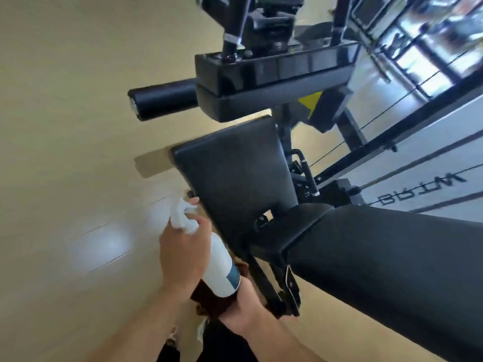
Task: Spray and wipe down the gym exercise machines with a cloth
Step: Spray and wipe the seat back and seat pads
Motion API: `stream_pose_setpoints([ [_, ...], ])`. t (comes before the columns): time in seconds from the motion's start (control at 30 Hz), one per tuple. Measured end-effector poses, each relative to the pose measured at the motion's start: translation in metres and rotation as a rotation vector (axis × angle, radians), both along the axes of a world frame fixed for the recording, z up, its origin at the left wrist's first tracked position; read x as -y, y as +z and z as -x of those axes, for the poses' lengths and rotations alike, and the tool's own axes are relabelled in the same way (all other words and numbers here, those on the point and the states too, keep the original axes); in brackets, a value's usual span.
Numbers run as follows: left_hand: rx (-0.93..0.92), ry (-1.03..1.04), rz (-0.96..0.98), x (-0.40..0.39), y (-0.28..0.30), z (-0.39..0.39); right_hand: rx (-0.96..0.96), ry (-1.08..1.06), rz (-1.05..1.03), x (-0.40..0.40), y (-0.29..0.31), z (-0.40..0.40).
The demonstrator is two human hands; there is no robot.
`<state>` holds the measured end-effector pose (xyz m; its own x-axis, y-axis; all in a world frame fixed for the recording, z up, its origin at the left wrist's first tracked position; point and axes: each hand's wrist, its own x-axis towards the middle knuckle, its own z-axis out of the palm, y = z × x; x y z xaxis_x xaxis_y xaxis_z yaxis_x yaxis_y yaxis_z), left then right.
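Two hands are busy at the near-left edge of the bench seat pad [232, 184]. The left hand [183, 254] is wrapped round the neck of a white spray bottle [219, 262], a finger at the trigger, nozzle beside the pad's left edge. The right hand [245, 307] clutches a dark brown cloth [206, 296] under the bottle's base. I see no wet streaks on the seat or backrest [379, 257], so wiping looks barely begun

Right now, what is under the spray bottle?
A dark cloth lies under the spray bottle, gripped by the right hand. The bottle and hands cover most of it.
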<state>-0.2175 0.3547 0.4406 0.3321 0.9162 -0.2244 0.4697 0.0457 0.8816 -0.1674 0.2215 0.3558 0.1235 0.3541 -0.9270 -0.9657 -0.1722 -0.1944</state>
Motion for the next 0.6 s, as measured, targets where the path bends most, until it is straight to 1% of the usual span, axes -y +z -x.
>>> stream_pose_setpoints([
  [0.07,-0.009,-0.141,-0.156,0.007,0.024,-0.015,0.039,-0.129,-0.077,0.004,0.025,-0.008],
  [0.1,0.026,-0.178,-0.127,0.011,0.039,-0.023,0.063,-0.195,-0.093,0.007,0.034,-0.013],
  [0.17,0.121,-0.271,-0.015,0.023,0.060,-0.038,0.084,-0.248,-0.093,0.011,0.049,-0.022],
  [0.27,0.194,-0.443,-0.055,0.040,0.074,-0.064,0.186,-0.240,-0.067,0.026,0.059,-0.036],
  [0.33,0.233,-0.526,-0.053,0.044,0.084,-0.083,0.265,-0.172,-0.069,0.039,0.066,-0.047],
  [0.4,0.222,-0.596,-0.054,0.041,0.093,-0.102,0.334,-0.126,0.030,0.045,0.079,-0.064],
  [0.47,0.185,-0.681,-0.067,0.041,0.103,-0.121,0.430,-0.226,0.211,0.052,0.103,-0.085],
  [0.5,0.163,-0.717,-0.075,0.039,0.106,-0.126,0.489,-0.274,0.257,0.054,0.119,-0.093],
  [0.57,0.127,-0.819,-0.108,0.042,0.109,-0.140,0.606,-0.421,0.237,0.064,0.150,-0.111],
  [0.6,0.094,-0.883,-0.127,0.048,0.109,-0.147,0.648,-0.536,0.213,0.071,0.168,-0.120],
])
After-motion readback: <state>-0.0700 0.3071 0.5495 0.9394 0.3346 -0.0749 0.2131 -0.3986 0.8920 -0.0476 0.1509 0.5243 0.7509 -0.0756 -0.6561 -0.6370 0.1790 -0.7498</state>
